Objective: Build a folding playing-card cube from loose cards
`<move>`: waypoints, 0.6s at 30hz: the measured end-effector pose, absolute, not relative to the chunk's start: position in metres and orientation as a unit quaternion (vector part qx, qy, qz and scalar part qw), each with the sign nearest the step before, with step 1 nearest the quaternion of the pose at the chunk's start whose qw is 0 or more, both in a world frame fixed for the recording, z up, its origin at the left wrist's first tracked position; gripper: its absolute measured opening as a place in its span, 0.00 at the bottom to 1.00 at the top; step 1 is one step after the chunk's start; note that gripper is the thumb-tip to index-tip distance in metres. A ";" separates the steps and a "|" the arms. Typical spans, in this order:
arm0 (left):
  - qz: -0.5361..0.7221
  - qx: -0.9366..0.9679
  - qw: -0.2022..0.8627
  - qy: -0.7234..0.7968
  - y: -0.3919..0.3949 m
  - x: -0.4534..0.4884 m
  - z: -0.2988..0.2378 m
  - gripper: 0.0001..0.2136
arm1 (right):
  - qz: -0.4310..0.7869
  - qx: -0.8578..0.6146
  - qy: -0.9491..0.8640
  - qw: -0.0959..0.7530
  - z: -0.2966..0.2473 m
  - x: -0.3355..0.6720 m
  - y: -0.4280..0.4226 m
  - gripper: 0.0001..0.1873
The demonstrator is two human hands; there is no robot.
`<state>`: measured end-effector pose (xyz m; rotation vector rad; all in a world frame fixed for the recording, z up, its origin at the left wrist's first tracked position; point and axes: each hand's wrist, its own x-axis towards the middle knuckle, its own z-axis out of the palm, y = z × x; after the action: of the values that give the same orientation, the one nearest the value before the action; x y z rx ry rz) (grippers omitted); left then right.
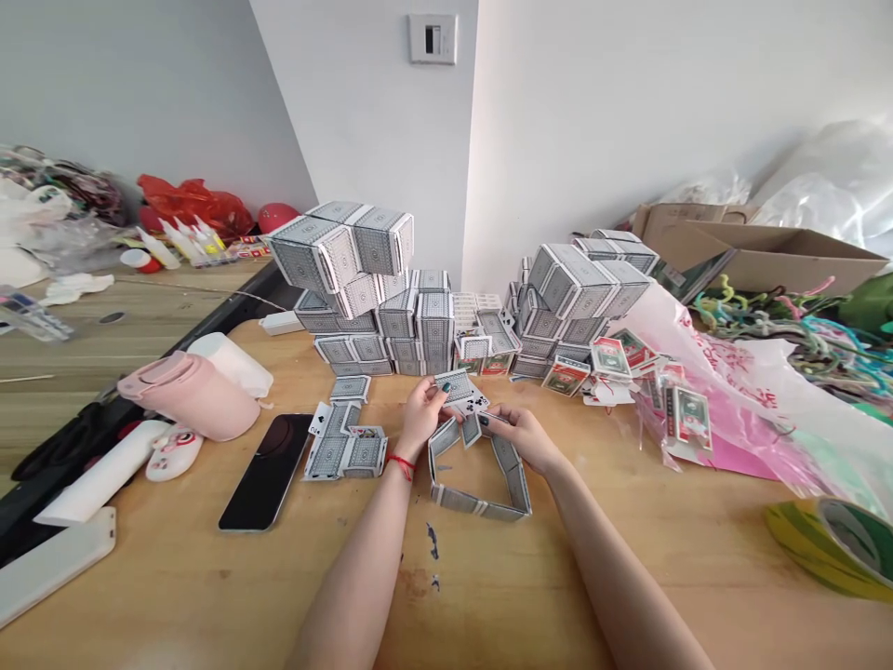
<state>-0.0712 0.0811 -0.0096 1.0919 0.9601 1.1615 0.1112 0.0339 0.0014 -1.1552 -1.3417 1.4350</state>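
Clock directions taken from the card ring; wooden table (502,605), bearing all entries below; stepped card-block stack (359,296), patterned, at 11 o'clock, standing just beyond the left hand; cardboard box (781,261), flaps raised, at 2 o'clock, its contents hidden; second card-block stack (572,288), at 1 o'clock, beyond the right hand; clear plastic bag (753,437), pink lettering, spread at 2 o'clock; pink cup (199,400), at 10 o'clock, inside not visible.

Left hand (422,409), red cord at the wrist; thumb and fingers pinched on a patterned card (457,381) at the ring's 12 o'clock; right hand (526,435), thumb and fingertips brought together on the ring's far wall, at 1 o'clock; card ring (453,498), folded cards on edge on the table, between the forearms.

Yellow-green tape roll (795,544), at 4 o'clock; black-screened phone (269,475), at 9 o'clock; flat joined cards (339,447), between phone and left forearm; printed card boxes (610,358), at 1 to 2 o'clock, their contents unclear; face-up card (474,402), black pips, lying under the pinched card, between the hands.
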 end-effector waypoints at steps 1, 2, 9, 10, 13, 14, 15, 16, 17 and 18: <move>0.496 0.476 0.592 0.419 0.081 -0.071 -0.010 0.13 | 0.585 -0.466 -0.499 0.437 -0.003 0.113 0.035 0.13; 0.494 0.481 0.588 0.423 0.080 -0.071 -0.010 0.12 | 0.597 -0.471 -0.467 0.452 -0.006 0.115 0.035 0.14; 0.486 0.524 0.557 0.423 0.073 -0.061 -0.008 0.11 | 0.653 -0.384 -0.424 0.495 -0.002 0.120 0.030 0.16; 0.484 0.530 0.556 0.419 0.073 -0.060 -0.008 0.11 | 0.658 -0.368 -0.435 0.492 0.000 0.120 0.030 0.18; 0.480 0.539 0.558 0.410 0.071 -0.058 -0.008 0.12 | 0.642 -0.363 -0.471 0.484 0.003 0.125 0.033 0.24; 0.478 0.539 0.561 0.409 0.070 -0.058 -0.008 0.12 | 0.633 -0.372 -0.477 0.483 0.003 0.126 0.033 0.23; 0.476 0.538 0.563 0.410 0.070 -0.058 -0.009 0.12 | 0.624 -0.382 -0.478 0.486 0.002 0.128 0.034 0.22; 0.472 0.537 0.565 0.411 0.069 -0.058 -0.009 0.13 | 0.618 -0.390 -0.475 0.491 0.001 0.129 0.035 0.20; 0.468 0.538 0.566 0.413 0.069 -0.057 -0.009 0.13 | 0.616 -0.392 -0.467 0.498 0.000 0.130 0.035 0.18; 0.464 0.541 0.566 0.415 0.068 -0.057 -0.010 0.13 | 0.618 -0.389 -0.455 0.509 -0.001 0.130 0.035 0.17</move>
<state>-0.0571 0.0683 -0.0096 1.2711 0.9749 1.0913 0.1299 0.0352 -0.0007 -0.9381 -1.0956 1.4885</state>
